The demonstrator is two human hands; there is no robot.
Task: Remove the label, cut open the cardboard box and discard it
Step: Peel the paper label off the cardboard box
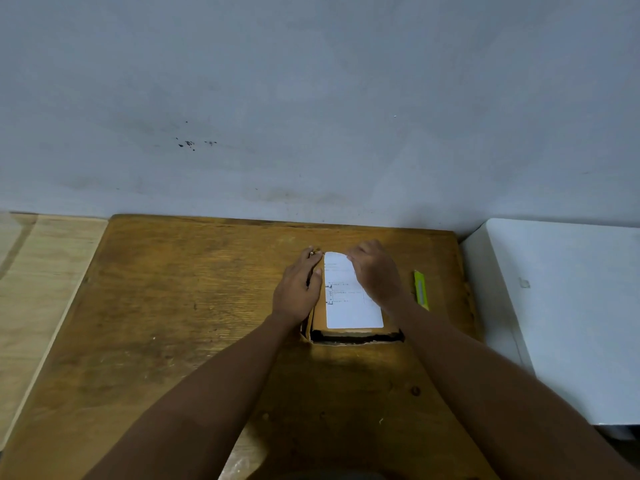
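We are at the first step: the label (pixel 349 296) lies almost wholly stuck on the cardboard box (pixel 320 315) mid-table, our right hand (pixel 375 271) pinching its lifted far corner, our left hand (pixel 298 289) flat on the box. Cutting and discarding remain; the yellow knife (pixel 420 289) lies untouched beside the box. The label's print is too small to read.

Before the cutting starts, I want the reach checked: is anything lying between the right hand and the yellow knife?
Nothing visible does. The knife lies on bare table just right of the right hand, beside the box.
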